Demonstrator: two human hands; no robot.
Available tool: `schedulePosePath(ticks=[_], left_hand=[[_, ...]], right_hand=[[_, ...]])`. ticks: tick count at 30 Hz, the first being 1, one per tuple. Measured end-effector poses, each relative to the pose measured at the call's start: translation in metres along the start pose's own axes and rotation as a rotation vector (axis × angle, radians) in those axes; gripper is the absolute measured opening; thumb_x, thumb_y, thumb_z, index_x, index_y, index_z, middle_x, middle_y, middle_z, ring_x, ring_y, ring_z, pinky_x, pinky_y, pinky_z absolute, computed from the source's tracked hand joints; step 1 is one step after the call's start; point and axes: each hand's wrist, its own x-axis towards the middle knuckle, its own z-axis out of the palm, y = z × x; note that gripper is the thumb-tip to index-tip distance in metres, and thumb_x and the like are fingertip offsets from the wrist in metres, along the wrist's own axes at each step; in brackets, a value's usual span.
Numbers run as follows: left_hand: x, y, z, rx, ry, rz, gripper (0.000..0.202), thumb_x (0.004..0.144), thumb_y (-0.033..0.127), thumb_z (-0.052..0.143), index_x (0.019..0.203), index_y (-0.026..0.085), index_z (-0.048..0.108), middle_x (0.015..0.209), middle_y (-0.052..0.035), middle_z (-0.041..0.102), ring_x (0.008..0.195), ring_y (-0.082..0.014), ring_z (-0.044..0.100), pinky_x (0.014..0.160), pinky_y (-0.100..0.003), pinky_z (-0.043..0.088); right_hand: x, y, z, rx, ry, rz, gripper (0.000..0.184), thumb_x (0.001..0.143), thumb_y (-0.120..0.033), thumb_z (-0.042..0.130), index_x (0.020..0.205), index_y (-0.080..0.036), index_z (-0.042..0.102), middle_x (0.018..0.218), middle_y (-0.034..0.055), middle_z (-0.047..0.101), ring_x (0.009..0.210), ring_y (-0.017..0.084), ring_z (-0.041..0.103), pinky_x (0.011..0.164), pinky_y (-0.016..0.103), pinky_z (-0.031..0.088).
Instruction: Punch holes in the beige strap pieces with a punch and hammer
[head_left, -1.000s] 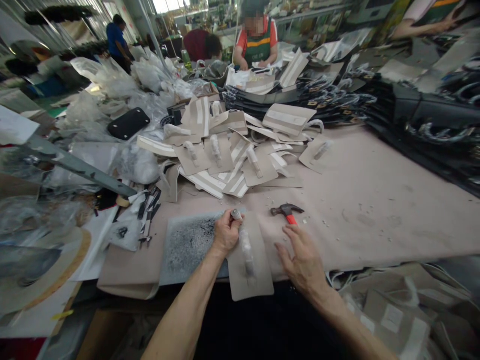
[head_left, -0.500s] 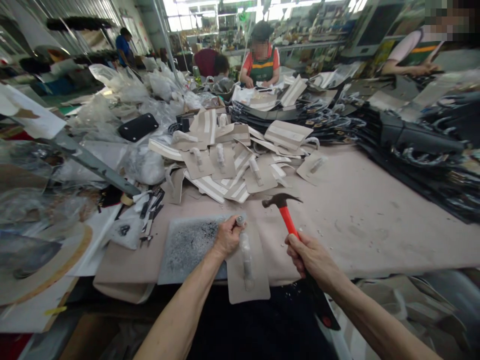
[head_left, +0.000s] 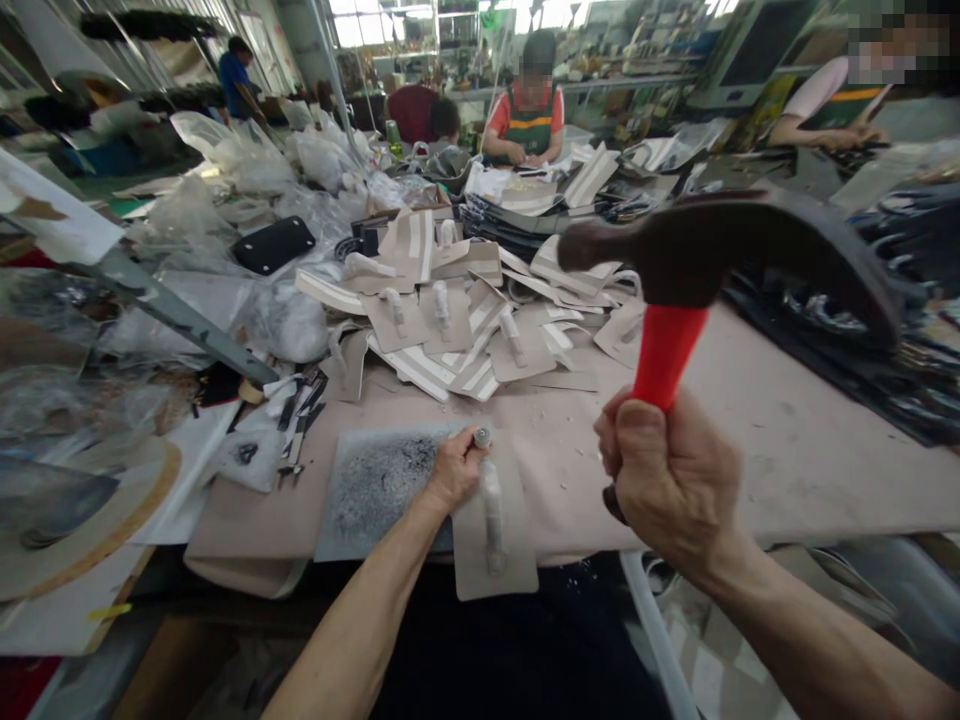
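Observation:
My left hand (head_left: 453, 472) is closed round a small metal punch (head_left: 482, 437) held upright on a beige leather piece (head_left: 495, 545) at the table's front edge. That piece carries a plastic-wrapped fitting (head_left: 492, 510) along its middle. My right hand (head_left: 671, 480) grips the red handle of a hammer (head_left: 675, 270), raised high and close to the camera, its dark head above the table to the right of the punch.
A scarred grey cutting pad (head_left: 375, 490) lies under my left hand. A heap of beige pieces (head_left: 465, 320) fills the table's middle. Black bags (head_left: 840, 300) are stacked at right, plastic bags (head_left: 247, 170) at left. Other people work at the far end.
My right hand took the hammer off the table and swung it up toward the camera. My left hand kept the punch in place on the beige piece.

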Motion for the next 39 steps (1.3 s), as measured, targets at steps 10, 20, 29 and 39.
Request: schedulePosePath(ticks=[10, 20, 29, 39], left_hand=[[-0.001, -0.005, 0.002, 0.039, 0.007, 0.018, 0.017, 0.083, 0.019, 0.055, 0.093, 0.02, 0.068, 0.085, -0.0028, 0.071, 0.08, -0.0161, 0.064, 0.076, -0.025, 0.048], [-0.001, -0.005, 0.002, -0.092, 0.028, -0.031, 0.013, 0.081, 0.022, 0.06, 0.089, 0.018, 0.07, 0.084, -0.0025, 0.073, 0.077, -0.0154, 0.065, 0.075, -0.025, 0.051], [0.024, 0.011, -0.009, -0.518, 0.362, -0.265, 0.028, 0.068, 0.033, 0.075, 0.087, 0.015, 0.064, 0.079, -0.002, 0.073, 0.069, -0.0135, 0.066, 0.065, -0.023, 0.052], [0.025, 0.08, -0.057, -0.381, 0.343, 0.006, 0.024, 0.074, 0.03, 0.075, 0.091, 0.015, 0.067, 0.087, -0.0041, 0.075, 0.08, -0.015, 0.069, 0.076, -0.025, 0.055]], right_hand=[[-0.044, 0.089, 0.032, -0.447, -0.701, 0.217, 0.029, 0.102, -0.037, 0.032, 0.091, -0.019, 0.052, 0.065, 0.0028, 0.059, 0.055, 0.015, 0.052, 0.055, 0.028, 0.024], [-0.061, 0.079, 0.066, -0.362, -0.449, -0.3, 0.048, 0.09, -0.013, 0.043, 0.138, -0.016, 0.044, 0.14, 0.0186, 0.045, 0.116, 0.028, 0.05, 0.09, 0.04, 0.041], [-0.046, 0.009, 0.092, -0.528, -0.741, -0.655, 0.021, 0.087, -0.005, 0.045, 0.094, -0.016, 0.062, 0.097, 0.0124, 0.064, 0.082, 0.023, 0.058, 0.072, 0.037, 0.042], [-0.038, 0.005, 0.087, -0.431, -0.6, 0.137, 0.027, 0.097, -0.04, 0.046, 0.102, -0.016, 0.056, 0.085, 0.0106, 0.072, 0.077, 0.023, 0.069, 0.061, 0.028, 0.04]])
